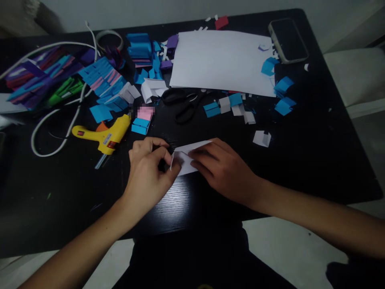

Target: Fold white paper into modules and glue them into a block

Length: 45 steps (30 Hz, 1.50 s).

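A small piece of white paper (189, 165) with folded-up edges is held between my two hands, just above the near middle of the black table. My left hand (149, 164) pinches its left end, thumb inside the fold and fingers curled. From the right, my right hand (225, 170) grips the other end, with its fingers over the raised flap. Just beyond my left hand lies a pink and blue folded paper piece (141, 125). Black-handled scissors (185, 114) rest a little farther off.
A yellow glue gun (112, 134) with a white cable (36, 140) lies at left, near bundles of coloured paper strips (39, 80). White sheets (222, 60), a tape roll (110, 40) and a phone (288, 40) lie at the back. Folded blue pieces (284, 105) are scattered at right.
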Available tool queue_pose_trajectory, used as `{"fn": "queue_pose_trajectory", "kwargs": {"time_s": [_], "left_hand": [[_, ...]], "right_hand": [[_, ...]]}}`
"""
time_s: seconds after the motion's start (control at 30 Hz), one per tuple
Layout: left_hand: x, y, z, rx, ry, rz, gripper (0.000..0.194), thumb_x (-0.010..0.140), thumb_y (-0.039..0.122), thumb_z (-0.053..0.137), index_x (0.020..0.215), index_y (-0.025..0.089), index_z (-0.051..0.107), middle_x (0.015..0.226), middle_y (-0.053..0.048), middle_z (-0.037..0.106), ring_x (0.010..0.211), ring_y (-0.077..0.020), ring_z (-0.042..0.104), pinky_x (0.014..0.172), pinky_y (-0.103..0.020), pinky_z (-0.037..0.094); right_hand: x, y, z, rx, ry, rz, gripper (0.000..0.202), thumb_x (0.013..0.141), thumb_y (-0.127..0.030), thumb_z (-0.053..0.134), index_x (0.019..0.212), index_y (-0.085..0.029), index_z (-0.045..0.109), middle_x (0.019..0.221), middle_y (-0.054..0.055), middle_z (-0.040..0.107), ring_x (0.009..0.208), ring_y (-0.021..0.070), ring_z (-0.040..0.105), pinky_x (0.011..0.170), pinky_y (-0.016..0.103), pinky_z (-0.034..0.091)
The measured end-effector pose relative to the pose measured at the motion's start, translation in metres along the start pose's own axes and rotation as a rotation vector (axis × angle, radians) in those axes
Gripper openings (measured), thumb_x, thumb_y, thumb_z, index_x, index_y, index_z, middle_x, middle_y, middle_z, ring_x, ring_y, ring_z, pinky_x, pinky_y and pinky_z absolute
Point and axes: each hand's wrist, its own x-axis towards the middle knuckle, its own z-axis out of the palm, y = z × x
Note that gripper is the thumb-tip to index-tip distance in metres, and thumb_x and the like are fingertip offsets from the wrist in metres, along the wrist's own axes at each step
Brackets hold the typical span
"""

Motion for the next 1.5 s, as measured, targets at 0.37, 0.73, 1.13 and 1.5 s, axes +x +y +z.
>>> {"fn": "queue_pose_trajectory", "kwargs": {"time_s": [0.37, 0.73, 1.13, 1.5], "left_hand": [[-0.004, -0.002, -0.001, 0.055, 0.009, 0.072, 0.025, 0.088, 0.029, 0.070, 0.068, 0.021, 0.056, 0.133, -0.010, 0.062, 0.125, -0.0398, 0.048, 0.095, -0.061, 0.042], [-0.003, -0.004, -0.002, 0.067, -0.005, 0.102, 0.029, 0.088, 0.029, 0.070, 0.067, 0.021, 0.052, 0.145, -0.009, 0.058, 0.135, -0.0409, 0.047, 0.102, -0.065, 0.042], [-0.003, -0.004, 0.000, 0.092, -0.007, 0.143, 0.026, 0.087, 0.028, 0.069, 0.069, 0.021, 0.052, 0.143, -0.011, 0.057, 0.135, -0.0411, 0.046, 0.103, -0.063, 0.041], [-0.003, -0.006, 0.001, 0.067, 0.013, 0.137, 0.025, 0.086, 0.029, 0.069, 0.068, 0.021, 0.054, 0.142, -0.011, 0.060, 0.132, -0.0413, 0.049, 0.101, -0.063, 0.042]], "right_hand": [[-0.005, 0.000, 0.000, -0.124, 0.003, -0.044, 0.027, 0.101, -0.012, 0.053, 0.119, -0.014, 0.074, 0.107, 0.012, 0.075, 0.095, 0.0251, 0.064, 0.084, 0.039, 0.054], [-0.005, -0.001, 0.001, -0.184, -0.018, -0.051, 0.028, 0.103, -0.013, 0.051, 0.118, -0.017, 0.075, 0.106, 0.011, 0.074, 0.094, 0.0247, 0.063, 0.080, 0.039, 0.051], [0.001, 0.015, -0.008, -0.116, -0.006, -0.134, 0.023, 0.104, -0.021, 0.054, 0.107, -0.016, 0.077, 0.106, 0.008, 0.078, 0.090, 0.0222, 0.067, 0.079, 0.037, 0.055], [0.002, 0.018, -0.013, -0.212, -0.036, -0.276, 0.026, 0.102, -0.012, 0.054, 0.117, -0.015, 0.075, 0.110, 0.009, 0.077, 0.094, 0.0232, 0.066, 0.075, 0.036, 0.055]]}}
